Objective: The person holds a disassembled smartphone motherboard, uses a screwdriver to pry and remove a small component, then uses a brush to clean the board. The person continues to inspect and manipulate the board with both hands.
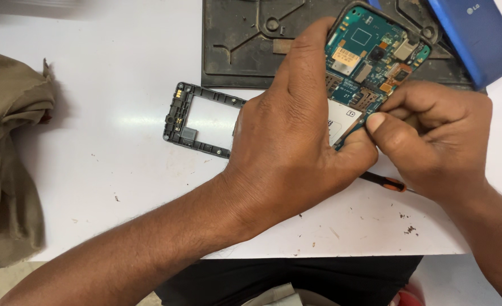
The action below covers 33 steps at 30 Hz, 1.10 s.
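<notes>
An opened phone (pixel 370 62) with its teal circuit board exposed lies tilted at the upper middle, over a dark work mat (pixel 234 45). My left hand (pixel 287 147) wraps around the phone's left side and lower end, holding it. My right hand (pixel 432 136) pinches at the phone's lower right edge, thumb and fingers pressed together on the board's rim. A thin screwdriver with a black and orange handle (pixel 384 181) lies on the table under my right hand.
A black plastic phone midframe (pixel 188 119) lies on the white table (pixel 120 187), partly under my left hand. A blue phone back cover (pixel 477 39) sits at the top right. A brown cloth (pixel 7 153) is bunched at the left edge.
</notes>
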Available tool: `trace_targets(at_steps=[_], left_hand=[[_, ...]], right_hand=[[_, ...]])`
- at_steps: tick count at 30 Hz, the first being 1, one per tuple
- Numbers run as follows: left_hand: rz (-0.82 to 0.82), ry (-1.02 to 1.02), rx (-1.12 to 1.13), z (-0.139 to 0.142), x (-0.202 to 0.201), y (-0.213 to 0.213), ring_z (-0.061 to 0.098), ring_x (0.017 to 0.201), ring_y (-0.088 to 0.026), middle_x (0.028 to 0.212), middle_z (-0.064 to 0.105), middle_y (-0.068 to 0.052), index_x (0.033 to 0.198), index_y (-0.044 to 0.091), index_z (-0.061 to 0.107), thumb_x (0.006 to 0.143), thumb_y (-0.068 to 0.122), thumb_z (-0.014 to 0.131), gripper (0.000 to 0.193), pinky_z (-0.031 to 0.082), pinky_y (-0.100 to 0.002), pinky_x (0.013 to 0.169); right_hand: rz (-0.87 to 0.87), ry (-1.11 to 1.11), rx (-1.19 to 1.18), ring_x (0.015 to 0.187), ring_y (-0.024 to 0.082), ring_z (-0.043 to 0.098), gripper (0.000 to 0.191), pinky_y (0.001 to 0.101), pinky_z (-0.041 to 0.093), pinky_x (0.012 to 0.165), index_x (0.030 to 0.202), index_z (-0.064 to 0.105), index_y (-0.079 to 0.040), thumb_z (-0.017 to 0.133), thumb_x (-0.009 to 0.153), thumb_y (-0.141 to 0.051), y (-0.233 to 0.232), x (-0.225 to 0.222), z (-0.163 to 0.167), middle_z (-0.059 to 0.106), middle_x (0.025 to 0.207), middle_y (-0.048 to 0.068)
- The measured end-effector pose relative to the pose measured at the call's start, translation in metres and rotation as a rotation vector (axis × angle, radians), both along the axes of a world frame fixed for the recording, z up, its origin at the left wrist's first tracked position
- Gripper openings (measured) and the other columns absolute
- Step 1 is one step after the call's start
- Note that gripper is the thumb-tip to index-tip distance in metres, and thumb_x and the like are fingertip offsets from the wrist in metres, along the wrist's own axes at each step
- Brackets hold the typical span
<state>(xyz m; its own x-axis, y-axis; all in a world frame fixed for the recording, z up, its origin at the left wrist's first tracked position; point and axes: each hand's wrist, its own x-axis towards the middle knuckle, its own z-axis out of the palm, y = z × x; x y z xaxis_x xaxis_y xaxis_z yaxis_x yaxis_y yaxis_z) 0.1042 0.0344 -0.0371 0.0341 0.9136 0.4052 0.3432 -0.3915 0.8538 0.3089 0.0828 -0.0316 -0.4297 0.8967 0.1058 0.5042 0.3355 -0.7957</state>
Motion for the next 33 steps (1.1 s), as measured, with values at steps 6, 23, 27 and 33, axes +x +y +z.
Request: trace_targets(at_steps=[6,23,27,33], left_hand=[[-0.003,0.009,0.008,-0.0020,-0.0010,-0.0015,0.075,0.086,-0.019,0.116,0.056,-0.021,0.148,-0.009,0.021,0.088,0.014,0.074,0.083,0.065,-0.026,0.058],[0.018,0.025,0.050,-0.0005,-0.0021,-0.0021,0.074,0.085,-0.021,0.120,0.054,-0.026,0.147,-0.011,0.020,0.086,0.014,0.076,0.086,0.064,-0.026,0.056],[0.020,0.028,0.052,-0.0018,-0.0015,-0.0026,0.074,0.086,-0.020,0.119,0.054,-0.024,0.148,-0.011,0.020,0.088,0.014,0.076,0.086,0.064,-0.026,0.057],[0.018,0.021,0.052,-0.0042,-0.0013,-0.0029,0.074,0.086,-0.021,0.119,0.054,-0.025,0.148,-0.011,0.020,0.088,0.015,0.075,0.085,0.064,-0.026,0.057]], right_hand=[[0.019,0.019,0.007,0.050,0.004,0.056,0.014,0.0180,0.044,0.046,0.087,0.071,0.004,0.062,0.087,-0.006,0.0012,0.0006,-0.0019,0.067,0.068,0.005],[0.043,0.054,0.017,0.050,0.005,0.056,0.013,0.0189,0.044,0.045,0.088,0.070,0.004,0.061,0.087,-0.005,0.0019,0.0027,-0.0040,0.067,0.068,0.006],[0.033,0.049,0.022,0.050,0.006,0.056,0.013,0.0192,0.043,0.046,0.089,0.071,0.004,0.062,0.088,-0.004,0.0016,0.0020,-0.0040,0.068,0.069,0.007],[0.032,0.040,0.026,0.051,0.005,0.056,0.012,0.0190,0.043,0.046,0.089,0.070,0.004,0.061,0.088,-0.004,0.0002,0.0017,-0.0041,0.067,0.069,0.006]])
